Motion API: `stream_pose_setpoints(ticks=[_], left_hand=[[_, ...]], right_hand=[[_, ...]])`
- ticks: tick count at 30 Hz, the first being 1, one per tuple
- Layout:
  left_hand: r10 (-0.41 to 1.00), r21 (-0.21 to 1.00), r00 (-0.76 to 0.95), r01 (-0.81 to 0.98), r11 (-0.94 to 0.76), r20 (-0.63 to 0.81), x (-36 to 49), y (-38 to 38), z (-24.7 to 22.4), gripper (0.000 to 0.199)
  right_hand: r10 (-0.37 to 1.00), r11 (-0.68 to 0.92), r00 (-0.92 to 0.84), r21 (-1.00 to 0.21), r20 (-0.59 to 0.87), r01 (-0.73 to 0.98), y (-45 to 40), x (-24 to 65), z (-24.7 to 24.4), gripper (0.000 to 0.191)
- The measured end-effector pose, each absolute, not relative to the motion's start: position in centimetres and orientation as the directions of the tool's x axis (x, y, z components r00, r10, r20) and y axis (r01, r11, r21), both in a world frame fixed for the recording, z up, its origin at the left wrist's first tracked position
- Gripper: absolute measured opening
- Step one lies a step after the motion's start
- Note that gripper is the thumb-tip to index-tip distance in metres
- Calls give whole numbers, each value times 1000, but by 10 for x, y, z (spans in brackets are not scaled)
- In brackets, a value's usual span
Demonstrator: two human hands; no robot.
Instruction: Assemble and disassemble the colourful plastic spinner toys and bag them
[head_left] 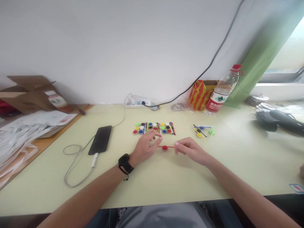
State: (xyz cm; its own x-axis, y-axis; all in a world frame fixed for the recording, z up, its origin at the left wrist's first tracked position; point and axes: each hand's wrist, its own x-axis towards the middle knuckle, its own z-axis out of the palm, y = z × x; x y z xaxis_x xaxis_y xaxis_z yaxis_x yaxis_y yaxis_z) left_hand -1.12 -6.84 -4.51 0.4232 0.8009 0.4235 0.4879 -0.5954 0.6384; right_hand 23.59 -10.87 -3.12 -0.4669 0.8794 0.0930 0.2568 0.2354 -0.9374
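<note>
A round red piece sits at the middle of a thin red stick above the pale tabletop. My right hand pinches the stick's right end between thumb and fingertips. Beside the left end is my left hand, its fingers curved and slightly apart, with a black watch on the wrist. Just beyond it lie rows of small coloured discs with bundles of thin coloured sticks among them. To the right are discs fitted with sticks: a blue one, a yellow one and a green one.
A black phone on a cable lies at left, near white bags and a cardboard box. Along the wall are a power strip, a striped bag and a water bottle. A black device lies far right.
</note>
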Motion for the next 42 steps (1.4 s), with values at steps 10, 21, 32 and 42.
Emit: stream_pose_setpoints(ticks=[10, 21, 32, 42], left_hand=[[817, 648, 426, 505, -570, 388, -11, -70, -43, 27], [818, 656, 420, 495, -570, 393, -9, -72, -39, 23], [811, 656, 437, 487, -577, 389, -11, -71, -42, 23], [807, 653, 436, 484, -583, 397, -12, -69, -43, 26]], right_hand=[[924, 138, -381, -950, 23, 279, -105, 239, -32, 70], [915, 279, -63, -510, 399, 813, -81, 254, -58, 35], [922, -239, 318, -319, 222, 917, -55, 355, -83, 85], [960, 127, -10, -405, 279, 906, -37, 365, -95, 30]])
